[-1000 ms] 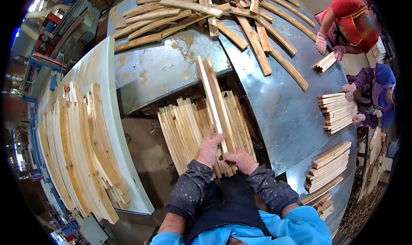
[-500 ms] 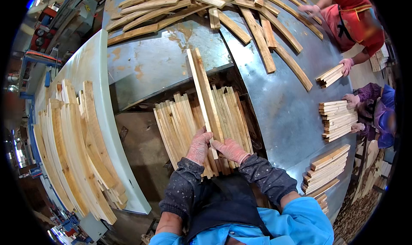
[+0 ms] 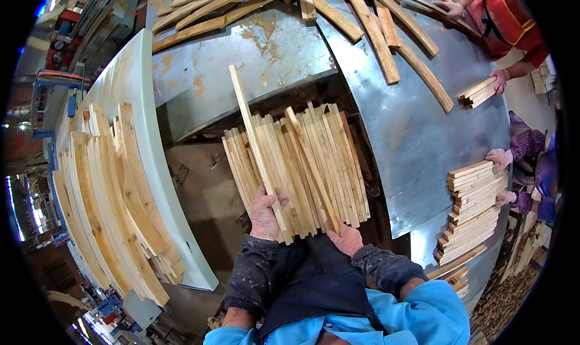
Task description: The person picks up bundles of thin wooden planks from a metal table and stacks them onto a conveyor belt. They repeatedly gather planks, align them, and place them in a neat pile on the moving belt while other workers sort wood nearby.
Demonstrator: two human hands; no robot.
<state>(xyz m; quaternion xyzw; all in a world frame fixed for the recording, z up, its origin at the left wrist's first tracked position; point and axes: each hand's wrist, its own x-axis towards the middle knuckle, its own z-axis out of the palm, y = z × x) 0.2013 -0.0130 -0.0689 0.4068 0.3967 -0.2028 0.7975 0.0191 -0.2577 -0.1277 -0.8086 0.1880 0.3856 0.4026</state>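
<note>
My left hand (image 3: 266, 215), in a pinkish work glove, is closed on the near end of a long pale wood strip (image 3: 249, 120). That strip slants up and away over the left part of a stack of wood strips (image 3: 338, 164). At the stack's near edge, my right hand (image 3: 346, 239), gloved alike, grips the near end of another strip (image 3: 307, 159), which lies slanted across the top. The stacked strips run away from me side by side in the gap between the tables.
Left, a pale table (image 3: 181, 236) carries long boards (image 3: 99, 206). A metal table (image 3: 417, 139) on the right bears loose strips (image 3: 374, 37) and a strip pile (image 3: 474, 206). Two co-workers stand beyond it; one's gloved hand (image 3: 499, 159) touches the pile, another's gloved hand (image 3: 500, 81) holds short strips.
My hands have moved apart. The two strips held together before are separated, one in each hand, and the right one has lowered onto the stack. The co-worker's strip pile has grown.
</note>
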